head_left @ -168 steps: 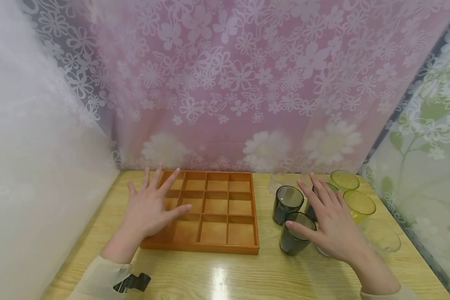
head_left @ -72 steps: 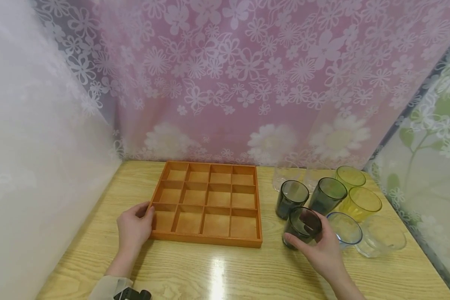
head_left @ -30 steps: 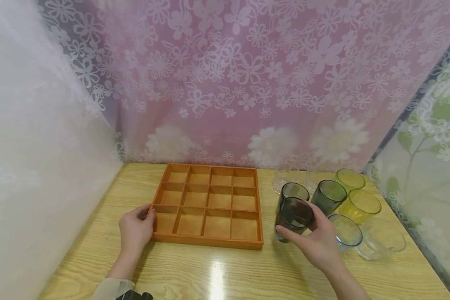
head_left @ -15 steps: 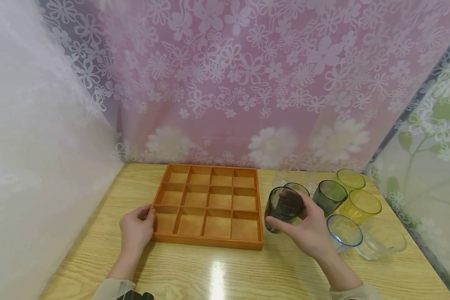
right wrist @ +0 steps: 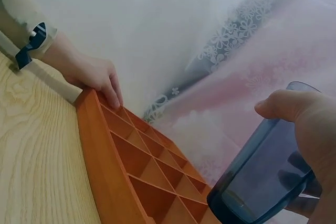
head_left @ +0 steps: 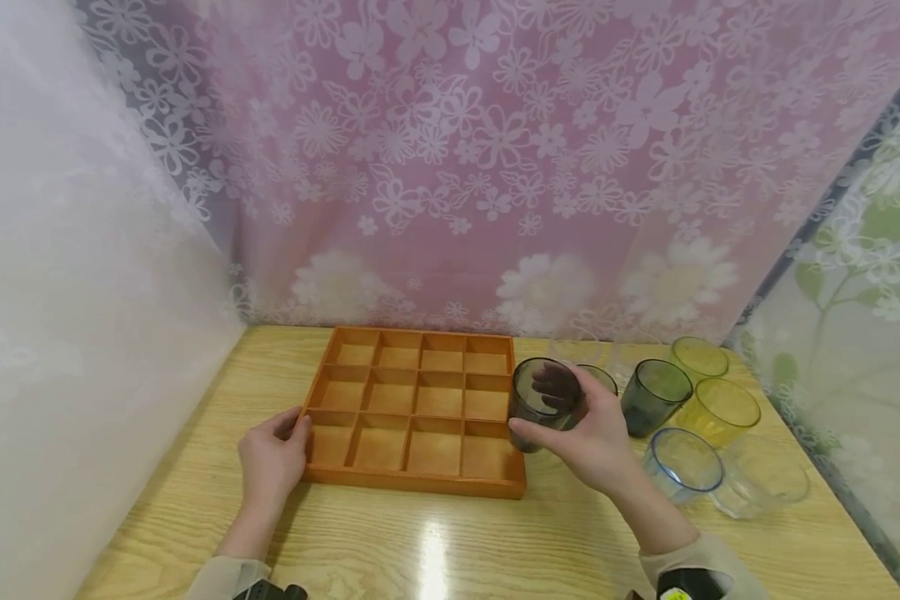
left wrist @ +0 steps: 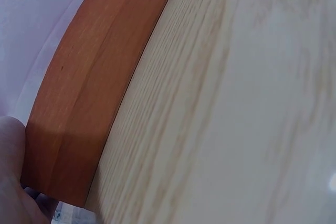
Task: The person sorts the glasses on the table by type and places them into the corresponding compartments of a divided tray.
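Observation:
My right hand (head_left: 588,429) grips a dark grey glass tumbler (head_left: 532,408), thumb on the near side and fingers round the far side. The tumbler is held up beside the right edge of a wooden compartment tray (head_left: 412,481), partly in front of that edge in the head view. In the right wrist view the tumbler (right wrist: 262,166) looks bluish and see-through. My left hand (head_left: 273,450) holds the tray's left side near the front corner, thumb over the wall. The left wrist view shows the tray's front wall (left wrist: 89,87) along the table. No compartment has anything in it.
Several glasses stand at the right: a dark one (head_left: 654,400), another grey one (head_left: 600,379) partly hidden by my hand, yellow ones (head_left: 720,412), a blue-rimmed one (head_left: 682,467) and clear ones (head_left: 765,475). A floral curtain (head_left: 435,167) hangs behind the table.
My right hand took hold of the front dark tumbler, lifted it and carried it left to the tray's edge. Earlier my left hand came down from above the tray to its left side.

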The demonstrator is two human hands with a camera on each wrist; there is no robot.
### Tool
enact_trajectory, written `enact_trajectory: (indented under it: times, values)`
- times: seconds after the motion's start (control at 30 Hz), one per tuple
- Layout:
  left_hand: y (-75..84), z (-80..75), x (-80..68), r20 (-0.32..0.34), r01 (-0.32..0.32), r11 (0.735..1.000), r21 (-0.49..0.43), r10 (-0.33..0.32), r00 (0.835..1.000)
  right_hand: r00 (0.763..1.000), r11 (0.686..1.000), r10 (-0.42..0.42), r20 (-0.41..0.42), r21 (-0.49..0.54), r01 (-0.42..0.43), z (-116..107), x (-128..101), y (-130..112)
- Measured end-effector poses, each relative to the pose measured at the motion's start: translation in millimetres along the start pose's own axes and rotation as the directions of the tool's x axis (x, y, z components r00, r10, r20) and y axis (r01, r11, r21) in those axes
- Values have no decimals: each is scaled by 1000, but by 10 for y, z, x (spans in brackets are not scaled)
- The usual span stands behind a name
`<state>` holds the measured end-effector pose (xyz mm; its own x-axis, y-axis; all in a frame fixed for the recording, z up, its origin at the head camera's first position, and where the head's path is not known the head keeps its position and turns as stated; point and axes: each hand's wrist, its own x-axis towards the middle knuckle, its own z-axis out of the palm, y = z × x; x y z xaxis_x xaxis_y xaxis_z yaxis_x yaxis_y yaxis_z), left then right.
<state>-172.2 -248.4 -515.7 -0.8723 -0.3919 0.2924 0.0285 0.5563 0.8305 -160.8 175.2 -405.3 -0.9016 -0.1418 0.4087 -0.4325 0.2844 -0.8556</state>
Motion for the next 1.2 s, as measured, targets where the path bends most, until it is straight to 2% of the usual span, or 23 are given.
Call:
enact_trajectory:
  times: [0.17, 0.47, 0.77, 1.2]
  values:
    - [-2, 10, -4, -5, -1, 1000, 7, 1, 1000, 1000, 999, -25, 11, 33, 24, 42, 81, 12]
    - [31, 0, -16, -20, -18, 1000, -7, 18, 1000, 999, 999, 25, 47, 19, -26, 124, 200, 40]
    - [40, -1, -11, -20, -30, 999, -12, 29, 999, 997, 999, 3, 75, 48, -7, 190, 336, 75]
    - [16, 7, -4, -24, -23, 1000, -11, 23, 999, 998, 999, 36, 48, -3, -36, 340, 575, 120]
